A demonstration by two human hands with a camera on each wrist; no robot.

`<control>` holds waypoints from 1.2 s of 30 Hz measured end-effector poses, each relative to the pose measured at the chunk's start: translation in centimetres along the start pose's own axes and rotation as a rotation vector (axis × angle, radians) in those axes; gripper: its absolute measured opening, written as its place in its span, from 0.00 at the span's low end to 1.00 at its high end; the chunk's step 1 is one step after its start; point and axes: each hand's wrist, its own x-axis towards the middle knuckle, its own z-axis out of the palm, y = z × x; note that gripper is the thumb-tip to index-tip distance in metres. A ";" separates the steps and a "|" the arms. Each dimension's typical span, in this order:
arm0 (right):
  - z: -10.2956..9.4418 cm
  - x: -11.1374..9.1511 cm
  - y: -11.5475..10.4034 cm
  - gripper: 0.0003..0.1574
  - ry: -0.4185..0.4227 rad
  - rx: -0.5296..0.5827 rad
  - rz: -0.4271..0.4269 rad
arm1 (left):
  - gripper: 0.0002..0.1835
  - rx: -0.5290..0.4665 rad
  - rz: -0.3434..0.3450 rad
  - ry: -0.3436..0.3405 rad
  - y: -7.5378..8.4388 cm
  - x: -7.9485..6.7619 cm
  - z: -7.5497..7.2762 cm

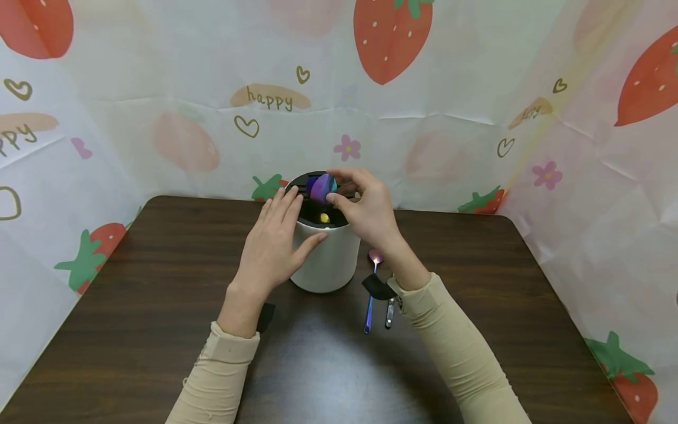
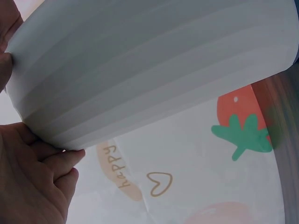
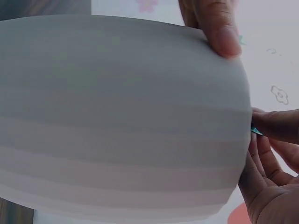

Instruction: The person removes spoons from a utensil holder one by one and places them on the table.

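Observation:
A white ribbed utensil holder with a black slotted top stands upright near the table's back edge. At its rim my right hand pinches a shiny purple-blue spoon by its rounded end; only that end shows, and a teal edge peeks out in the right wrist view. From the left, my left hand holds the holder, thumb on the front wall and fingers at the rim. The left wrist view shows these fingers bent against the rim. A small gold thing shows inside the dark opening.
Right of the holder, a purple-blue spoon and a silver-handled utensil, partly hidden by the right wrist, lie on the dark wooden table. A strawberry-print cloth hangs behind the table and at both sides.

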 end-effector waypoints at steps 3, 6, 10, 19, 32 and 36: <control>-0.2 -0.1 -0.3 0.23 0.009 0.038 -0.006 | 0.44 0.001 -0.003 -0.004 0.0 0.0 0.0; -0.5 -0.2 -0.6 0.22 0.024 0.079 -0.023 | 0.44 0.005 -0.003 -0.006 0.0 0.0 0.0; -0.8 -0.3 -0.9 0.22 0.043 0.141 -0.040 | 0.45 0.003 -0.005 -0.012 0.0 0.1 0.0; -1.7 -0.7 -1.5 0.23 0.086 0.259 -0.044 | 0.46 -0.006 -0.023 -0.036 0.0 0.1 0.0; -3.1 -1.4 -2.3 0.24 0.183 0.344 -0.109 | 0.46 -0.003 -0.029 -0.043 0.0 0.1 0.0; -3.7 -1.4 -2.5 0.24 0.215 0.394 -0.114 | 0.46 -0.001 -0.038 -0.051 0.0 0.1 0.0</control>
